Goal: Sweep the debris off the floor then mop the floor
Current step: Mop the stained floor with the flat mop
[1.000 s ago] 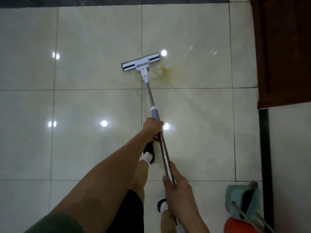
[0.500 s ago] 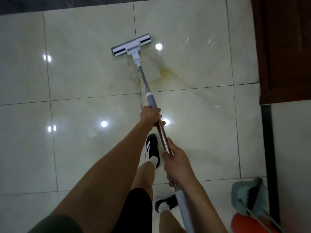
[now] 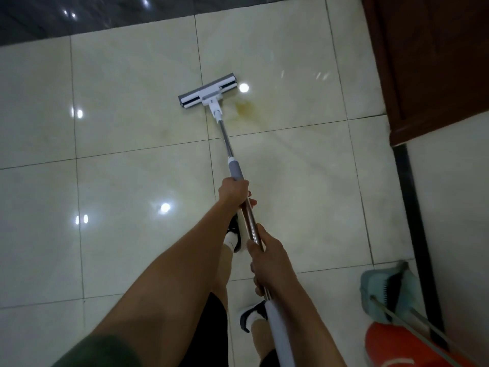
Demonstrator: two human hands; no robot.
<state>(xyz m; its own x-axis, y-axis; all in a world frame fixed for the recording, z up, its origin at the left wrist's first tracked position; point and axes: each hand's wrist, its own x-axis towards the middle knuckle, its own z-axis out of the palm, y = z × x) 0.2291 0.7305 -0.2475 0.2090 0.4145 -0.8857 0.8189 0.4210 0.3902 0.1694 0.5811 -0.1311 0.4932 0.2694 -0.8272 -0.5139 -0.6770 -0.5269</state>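
A flat mop with a white and grey head (image 3: 207,95) lies on the pale tiled floor (image 3: 127,197), its metal pole (image 3: 227,143) running back toward me. My left hand (image 3: 234,190) grips the pole just below its grey sleeve. Farther down, my right hand (image 3: 268,256) grips the same pole above its white end grip. A yellow-brown stain (image 3: 244,107) sits on the tile just right of the mop head.
A brown wooden door (image 3: 434,64) stands at the right. A teal dustpan with a broom (image 3: 386,290) and a red object (image 3: 394,348) are at the bottom right by the wall. A dark strip (image 3: 79,14) borders the tiles at the far edge. My feet (image 3: 235,234) are under the pole.
The mop head was pushed away past the stain, then pulled back beside it. Both hands kept hold of the pole. The view tilted, so the far dark strip shows more.
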